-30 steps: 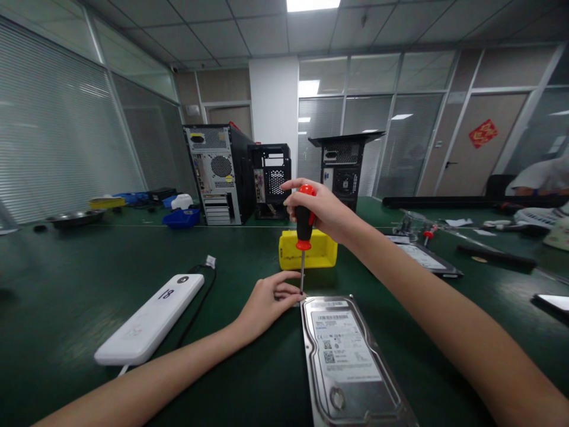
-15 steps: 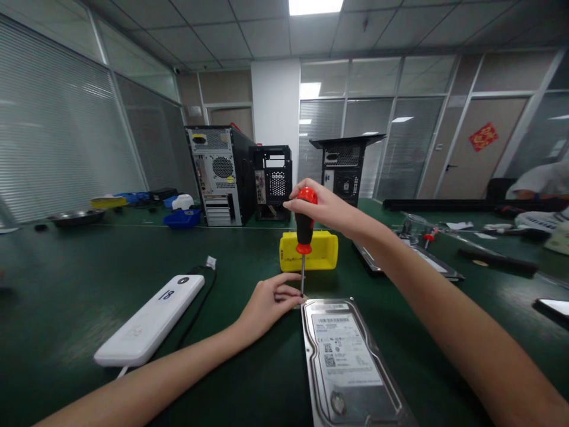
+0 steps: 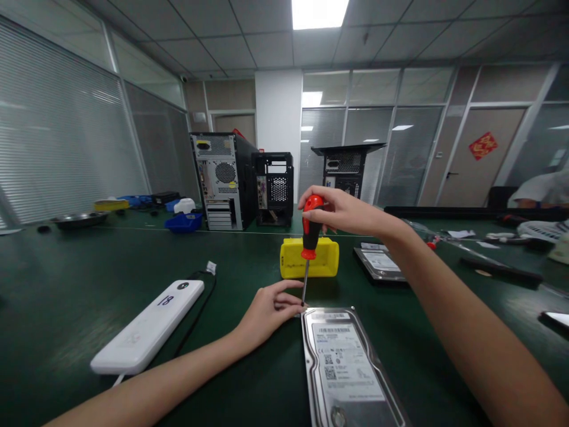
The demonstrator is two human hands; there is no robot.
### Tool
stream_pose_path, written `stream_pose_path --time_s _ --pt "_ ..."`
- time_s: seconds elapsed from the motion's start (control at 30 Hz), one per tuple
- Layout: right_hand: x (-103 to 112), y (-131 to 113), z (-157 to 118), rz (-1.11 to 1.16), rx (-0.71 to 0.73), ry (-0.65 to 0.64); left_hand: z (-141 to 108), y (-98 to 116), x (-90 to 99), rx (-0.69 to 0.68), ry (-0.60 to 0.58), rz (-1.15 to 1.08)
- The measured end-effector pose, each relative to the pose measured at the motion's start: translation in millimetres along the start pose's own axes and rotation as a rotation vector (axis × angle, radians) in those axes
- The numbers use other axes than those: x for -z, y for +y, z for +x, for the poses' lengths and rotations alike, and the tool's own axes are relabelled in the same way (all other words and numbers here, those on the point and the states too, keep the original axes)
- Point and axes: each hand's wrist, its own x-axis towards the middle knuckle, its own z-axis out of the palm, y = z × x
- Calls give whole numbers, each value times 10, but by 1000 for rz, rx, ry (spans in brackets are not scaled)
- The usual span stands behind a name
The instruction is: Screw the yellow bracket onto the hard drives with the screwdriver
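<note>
In my right hand (image 3: 335, 209) is a screwdriver (image 3: 312, 228) with a red and black handle, gripped near its top and leaning slightly. Its thin shaft runs down to the far left corner of a silver hard drive (image 3: 344, 356), which lies label up on the table. Beside that corner, my left hand (image 3: 271, 308) has its fingers curled around the screwdriver's tip, with the thumb near the drive's edge. Whatever lies between those left fingertips is too small to make out. A yellow bin (image 3: 329, 258) sits just behind the screwdriver, its open side towards me.
A white power bank (image 3: 151, 326) with a cable lies on the left. Another hard drive (image 3: 377, 261) rests to the right, partly behind my forearm. Computer cases (image 3: 222, 178) stand at the back, near a blue bin (image 3: 183, 222). A person's sleeve (image 3: 542, 188) shows far right.
The screwdriver's handle has tipped to the right, and my right hand has shifted right and lower with it. My left hand stays by the drive's corner. The whole view has tilted slightly upward.
</note>
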Motion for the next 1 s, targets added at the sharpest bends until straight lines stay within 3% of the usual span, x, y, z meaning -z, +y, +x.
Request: stream_pose_path --time_s 0.17,0.43,0.8,1.0 --pt "-61 -58 -2 -77 141 64 -23 54 -6 13 10 12" --pt "-50 -193 -69 -160 264 -10 -3 -6 -12 -9 14 12" --pt "-127 -203 -41 -155 216 21 -41 72 -36 -36 53 107" --pt "-102 -212 -69 -168 114 0 -45 66 -32 -62 77 174"
